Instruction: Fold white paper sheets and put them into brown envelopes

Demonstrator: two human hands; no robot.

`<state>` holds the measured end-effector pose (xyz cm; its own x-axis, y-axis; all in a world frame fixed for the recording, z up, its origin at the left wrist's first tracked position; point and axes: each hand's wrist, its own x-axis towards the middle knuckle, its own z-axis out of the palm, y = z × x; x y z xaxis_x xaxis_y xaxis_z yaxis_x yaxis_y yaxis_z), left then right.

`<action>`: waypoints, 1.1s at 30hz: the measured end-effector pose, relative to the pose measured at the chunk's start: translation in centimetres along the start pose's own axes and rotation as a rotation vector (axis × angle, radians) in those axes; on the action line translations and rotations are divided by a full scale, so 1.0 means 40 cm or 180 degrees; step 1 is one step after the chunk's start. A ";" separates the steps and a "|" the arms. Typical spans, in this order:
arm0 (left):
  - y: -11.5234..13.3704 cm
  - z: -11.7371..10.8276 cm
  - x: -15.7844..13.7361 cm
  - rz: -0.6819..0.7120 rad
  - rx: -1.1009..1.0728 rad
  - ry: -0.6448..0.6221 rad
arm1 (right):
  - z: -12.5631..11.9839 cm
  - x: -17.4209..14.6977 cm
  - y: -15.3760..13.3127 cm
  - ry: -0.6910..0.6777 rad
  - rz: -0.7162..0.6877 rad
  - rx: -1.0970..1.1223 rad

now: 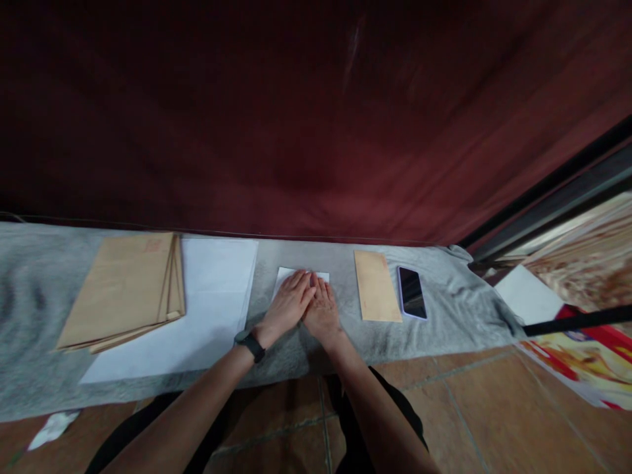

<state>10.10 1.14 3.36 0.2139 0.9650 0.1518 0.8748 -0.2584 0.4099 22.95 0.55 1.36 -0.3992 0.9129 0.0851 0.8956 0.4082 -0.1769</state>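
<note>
L side: stack of brown envs (128,283) overlaps lg white paper (217,283), hiding part of it; red print too blurry to read. Next, L hand (290,299), dark watch (250,344) on wrist, palm down, fingers extended, gripping nothing. Sm white paper (283,274) lies under both hands on grey cloth (454,289); top edge shows, most hidden, no. of layers unclear. R hand (322,315) also laid flat, no grip, touching L. Then single brown env (378,288), phone (412,293) just beside; red-yellow packaging (587,362) cut off at R edge.
</note>
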 end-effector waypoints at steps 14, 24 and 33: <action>-0.027 0.052 -0.020 -0.0184 0.0773 0.0086 | 0.029 -0.013 0.052 0.0476 0.0414 -0.0061; -0.077 0.040 -0.035 -0.0214 0.1006 0.0135 | 0.017 -0.032 0.099 0.0488 0.0455 -0.0152; -0.077 0.030 -0.035 -0.0230 0.1070 0.0064 | -0.026 -0.029 0.079 0.0604 0.0422 0.0122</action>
<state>7.62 0.63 0.82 0.1405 0.9783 0.1521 0.9824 -0.1569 0.1014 26.43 0.79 1.71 -0.2314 0.9426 0.2407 0.9281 0.2881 -0.2357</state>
